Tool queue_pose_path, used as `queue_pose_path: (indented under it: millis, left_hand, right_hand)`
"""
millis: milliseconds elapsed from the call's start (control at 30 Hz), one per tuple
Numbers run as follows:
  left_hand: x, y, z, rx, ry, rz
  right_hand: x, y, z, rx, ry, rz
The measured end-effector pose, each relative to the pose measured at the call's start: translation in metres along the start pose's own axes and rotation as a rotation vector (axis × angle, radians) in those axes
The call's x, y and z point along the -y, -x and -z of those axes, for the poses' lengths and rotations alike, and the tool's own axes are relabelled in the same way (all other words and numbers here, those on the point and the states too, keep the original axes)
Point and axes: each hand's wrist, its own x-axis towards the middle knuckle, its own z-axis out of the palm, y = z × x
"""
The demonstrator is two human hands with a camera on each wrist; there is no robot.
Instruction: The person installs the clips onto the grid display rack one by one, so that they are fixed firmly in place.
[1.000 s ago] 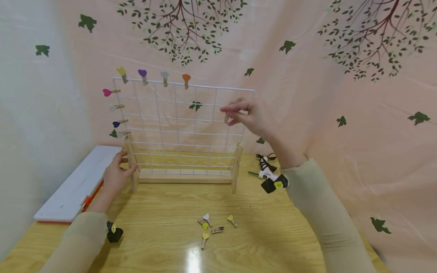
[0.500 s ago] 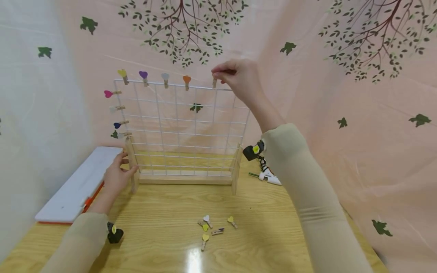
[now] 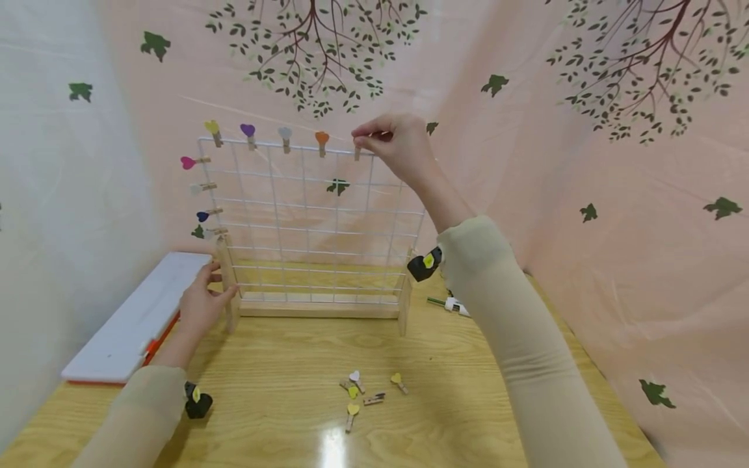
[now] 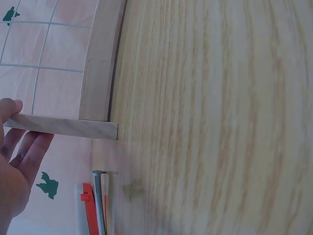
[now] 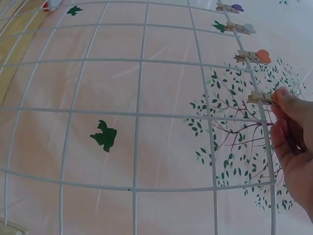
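A white wire grid (image 3: 304, 208) stands upright in a wooden base (image 3: 318, 312). My right hand (image 3: 400, 144) pinches a small wooden clothespin (image 5: 263, 98) at the grid's top wire, right of the clothespin with an orange heart (image 3: 322, 138); fingers cover its upper end. Along the top wire sit other clothespins with yellow, purple (image 3: 248, 131) and pale grey hearts. Several more grip the left side wire, among them one with a pink heart (image 3: 188, 162) and one with a dark blue heart (image 3: 202, 216). My left hand (image 3: 201, 302) holds the base's left upright (image 4: 63, 126) between thumb and fingers.
Several loose clothespins, including one with a yellow heart (image 3: 353, 409) and one with a white heart (image 3: 354, 376), lie on the wooden table (image 3: 281, 370). A white board (image 3: 137, 318) with orange edging lies at left. Behind my right forearm a glue gun (image 3: 456, 306) is partly hidden.
My right hand has risen from in front of the grid to the top wire with its clothespin, then shifted slightly left along it. My left hand has stayed on the upright.
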Motion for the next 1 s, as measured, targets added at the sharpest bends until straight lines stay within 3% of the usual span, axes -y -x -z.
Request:
queue_pose_path:
  millis: [167,267,433,600,767,1000]
  left_hand:
    - [-0.001,0.004,0.001,0.008,-0.007,0.009]
    - [-0.002,0.006,0.001,0.013,-0.013,0.010]
    - [-0.006,0.009,0.002,0.004,-0.013,0.004]
    - [-0.008,0.012,0.003,-0.002,-0.014,0.006]
    - [-0.009,0.014,0.003,-0.010,-0.011,-0.007]
    - [-0.010,0.013,0.001,-0.034,-0.016,-0.020]
  right_hand:
    - [-0.002,0.014,0.005,-0.032,0.054,0.143]
    - [-0.003,0.030,0.007,-0.046,0.034,0.234]
    - [-0.014,0.071,0.000,0.077,0.050,0.311]
    - [-0.045,0.126,-0.019,0.292,0.112,0.276]
    - [-0.085,0.194,-0.043,0.500,0.085,0.172]
    - [-0.133,0.277,-0.065,0.679,0.011,0.053]
